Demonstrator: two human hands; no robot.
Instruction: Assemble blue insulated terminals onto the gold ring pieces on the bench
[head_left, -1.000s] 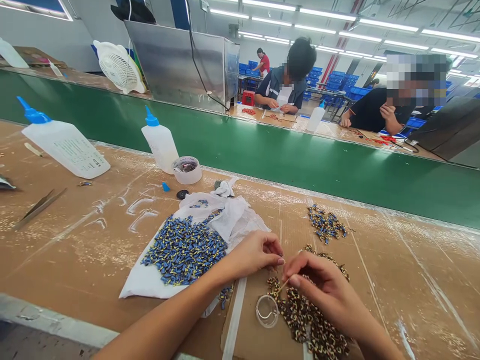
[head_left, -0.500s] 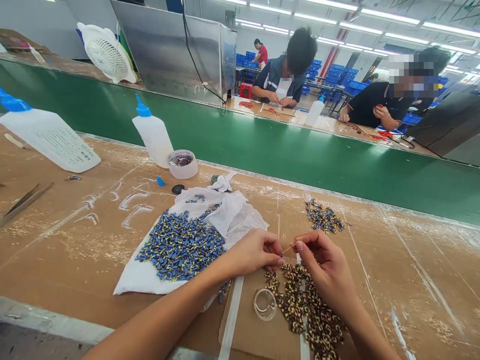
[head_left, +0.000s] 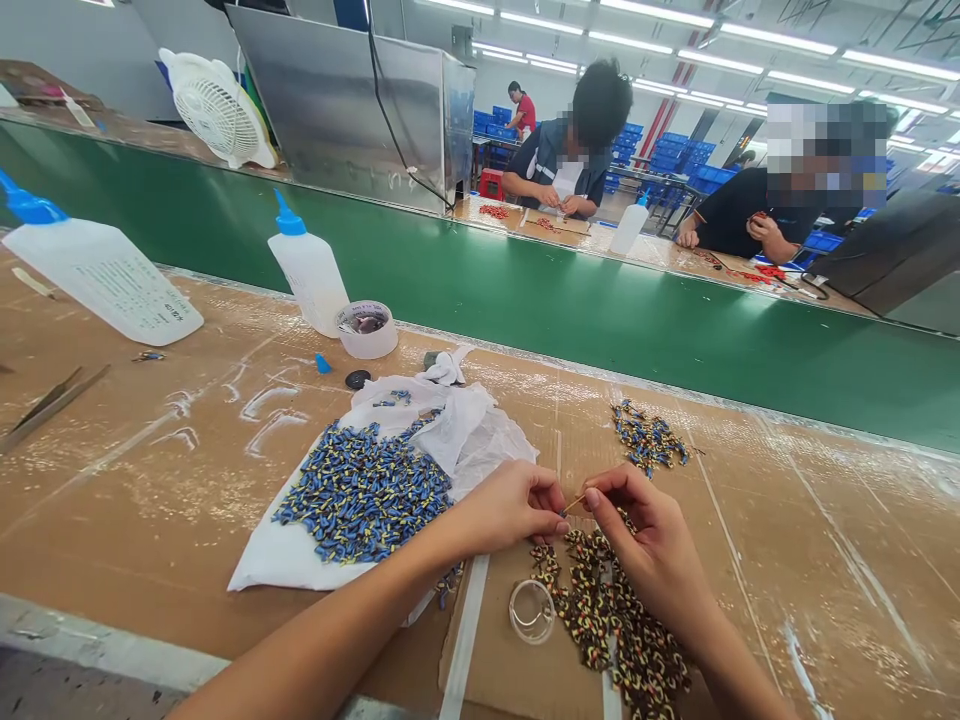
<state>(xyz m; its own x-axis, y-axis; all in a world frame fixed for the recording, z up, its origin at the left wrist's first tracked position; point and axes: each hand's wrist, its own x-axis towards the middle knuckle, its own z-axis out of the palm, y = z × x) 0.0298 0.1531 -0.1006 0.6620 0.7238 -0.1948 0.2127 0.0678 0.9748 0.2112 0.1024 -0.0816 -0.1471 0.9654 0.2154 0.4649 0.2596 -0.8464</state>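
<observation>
Between finger and thumb, my left hand (head_left: 521,505) pinches a small blue part, mostly hidden by the fingertips. My right hand (head_left: 649,530) is closed on a thin tan stick (head_left: 574,504), like a toothpick, whose tip reaches the left fingertips. Under the right hand spreads a pile of small dark parts with yellow and red bits (head_left: 619,610) on a taped cardboard piece (head_left: 502,670). A small clear round dish (head_left: 532,612) sits just left of that pile. Left of my hands, many small blue-and-yellow parts (head_left: 367,490) lie on a white sheet (head_left: 262,565).
A smaller blue-and-yellow heap (head_left: 649,437) lies beyond my right hand. Two white squeeze bottles, one upright (head_left: 309,285) and one leaning (head_left: 105,280), stand near a tape roll (head_left: 367,330). Tweezers (head_left: 56,405) lie far left. Across the green belt (head_left: 525,300), co-workers (head_left: 562,165) sit.
The stick has shifted slightly between my hands and shows at a steeper slant. Otherwise both hands stay nearly in place, and the camera view has moved a little.
</observation>
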